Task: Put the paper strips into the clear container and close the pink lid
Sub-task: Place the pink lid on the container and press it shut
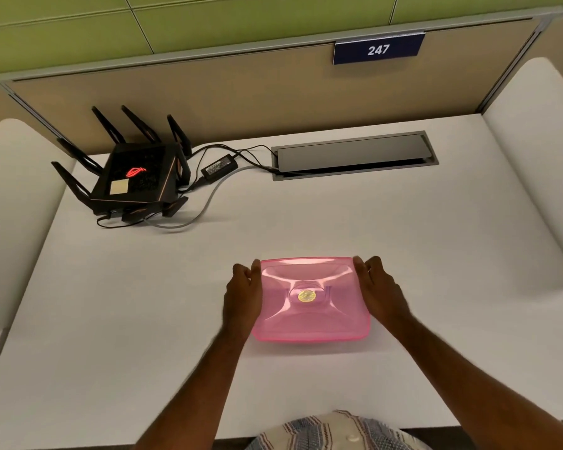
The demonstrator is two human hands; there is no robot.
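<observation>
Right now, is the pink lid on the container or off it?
On. The pink lid covers the container's top, both hands gripping its sides. Whether it has snapped shut, I cannot tell.

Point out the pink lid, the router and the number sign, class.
pink lid point(309, 323): head view, on its near sloping surface.
router point(134, 177): head view, on the black top panel.
number sign point(378, 49): head view, on the digits 247.

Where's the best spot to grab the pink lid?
Probably the pink lid is best held by its two short side edges, coming in from left and right, as the left hand and right hand do. Its top is wide and domed; only the rim gives fingers purchase.
</observation>
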